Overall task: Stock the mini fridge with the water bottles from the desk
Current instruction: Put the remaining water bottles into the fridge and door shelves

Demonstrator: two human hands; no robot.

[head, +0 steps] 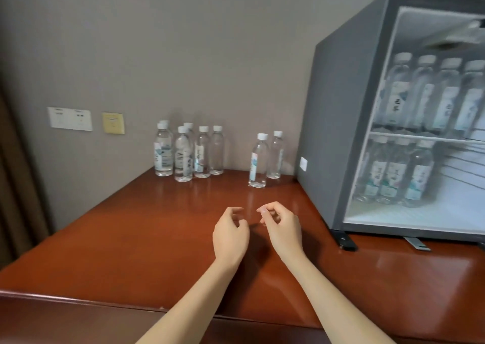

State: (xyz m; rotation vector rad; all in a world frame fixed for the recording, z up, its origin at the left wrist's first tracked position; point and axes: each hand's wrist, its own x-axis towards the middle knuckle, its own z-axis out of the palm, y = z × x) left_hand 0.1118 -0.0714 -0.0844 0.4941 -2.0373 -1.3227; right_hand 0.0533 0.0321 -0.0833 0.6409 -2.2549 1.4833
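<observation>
A grey wall (183, 42) fills the far side of the scene, with a brown curtain (15, 173) at its left edge. In front of it lies a glossy reddish-brown wooden desk (131, 238) that spans the whole width.

On the right part of the desk stands a grey mini fridge (341, 107). Its lit white interior shows from the front; whether that is through glass or an open door I cannot tell. On its upper shelf (420, 135) a row of four white-capped water bottles (399, 94) is visible. On the floor of the fridge below stand three more bottles (393, 173) at the left, blurred.

Against the wall at the far middle of the desk stands a cluster of six water bottles (183, 154), all upright with white caps. A pair of water bottles (258, 162) stands to the right of the cluster, well apart from it and just beside the left side of the fridge. One of the pair is slightly nearer than the other.

Two bare forearms reach in from the near edge. The left hand (229, 234) and the right hand (283, 225) hang over the middle of the desk, close together but not touching. Both have loosely curled fingers that hold nothing, and both are well short of the bottles.

On the wall at the left sit a white switch plate (70, 118) and a smaller yellow plate (113, 123). A small white sticker (303, 163) is on the grey side of the fridge.
</observation>
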